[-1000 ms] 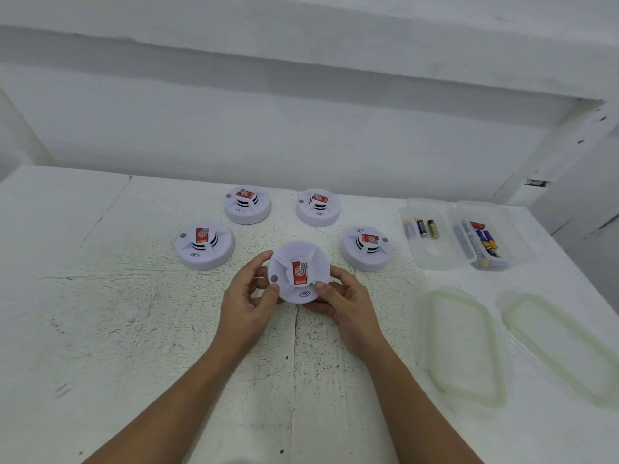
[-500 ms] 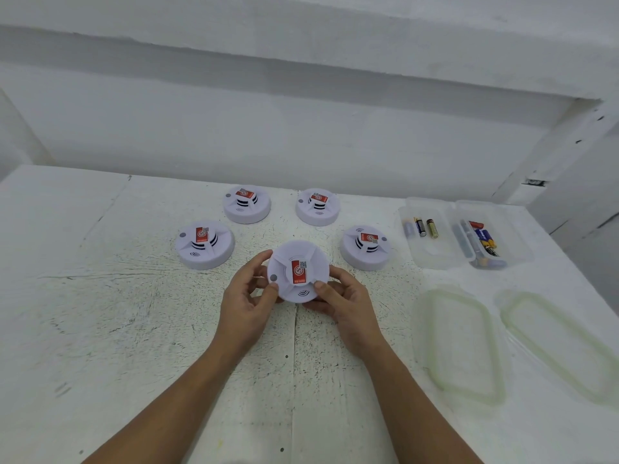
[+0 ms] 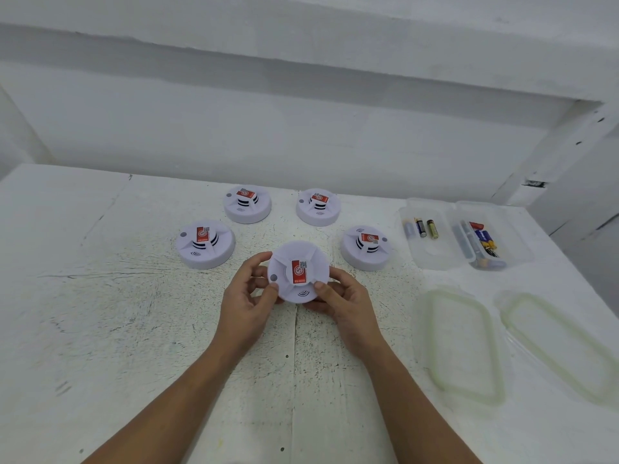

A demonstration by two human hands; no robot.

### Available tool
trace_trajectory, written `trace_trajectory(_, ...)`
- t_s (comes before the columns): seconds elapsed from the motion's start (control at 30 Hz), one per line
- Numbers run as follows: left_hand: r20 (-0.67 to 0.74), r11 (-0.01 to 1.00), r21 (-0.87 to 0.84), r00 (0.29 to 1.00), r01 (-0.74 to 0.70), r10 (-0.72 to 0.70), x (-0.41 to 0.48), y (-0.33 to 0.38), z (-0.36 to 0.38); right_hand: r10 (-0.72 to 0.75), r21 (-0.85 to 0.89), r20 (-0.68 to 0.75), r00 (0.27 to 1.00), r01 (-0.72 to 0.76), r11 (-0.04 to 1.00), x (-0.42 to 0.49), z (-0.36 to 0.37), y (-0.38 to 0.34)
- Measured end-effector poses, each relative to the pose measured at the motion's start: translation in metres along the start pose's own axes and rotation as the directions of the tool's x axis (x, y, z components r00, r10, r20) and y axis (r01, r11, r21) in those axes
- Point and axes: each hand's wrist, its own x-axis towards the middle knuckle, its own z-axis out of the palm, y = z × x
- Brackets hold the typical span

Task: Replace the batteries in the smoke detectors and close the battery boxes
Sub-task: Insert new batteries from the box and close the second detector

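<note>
A round white smoke detector (image 3: 298, 262) with a red label is tilted up toward me above the table's middle. My left hand (image 3: 246, 298) grips its left rim, thumb on the front face. My right hand (image 3: 345, 304) grips its right and lower rim, thumb on the face near the sounder slots. Several more white detectors rest face up behind it: one at the left (image 3: 205, 244), one at the back left (image 3: 247, 204), one at the back right (image 3: 318, 206), one at the right (image 3: 366, 247). Its battery box is hidden on the back side.
Two clear open boxes stand at the right: the nearer-left box (image 3: 425, 249) holds three loose batteries (image 3: 421, 227), the other box (image 3: 512, 249) holds several batteries (image 3: 482, 242). Two clear lids (image 3: 464, 343) (image 3: 562, 346) lie in front of them. A white wall rises behind the white table (image 3: 100, 329).
The held detector has risen and tipped a little more toward me between both hands. The rest looks the same.
</note>
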Motion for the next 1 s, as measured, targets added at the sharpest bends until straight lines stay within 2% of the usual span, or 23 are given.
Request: trace_trajectory(1.0,0.021,0.999,-0.027,0.999,0.035,-0.035,0.0019,-0.0029,-0.0029,-0.014,-0.069,-0.013,1.0,0.013,0.998,-0.0012,0.0011,0.0)
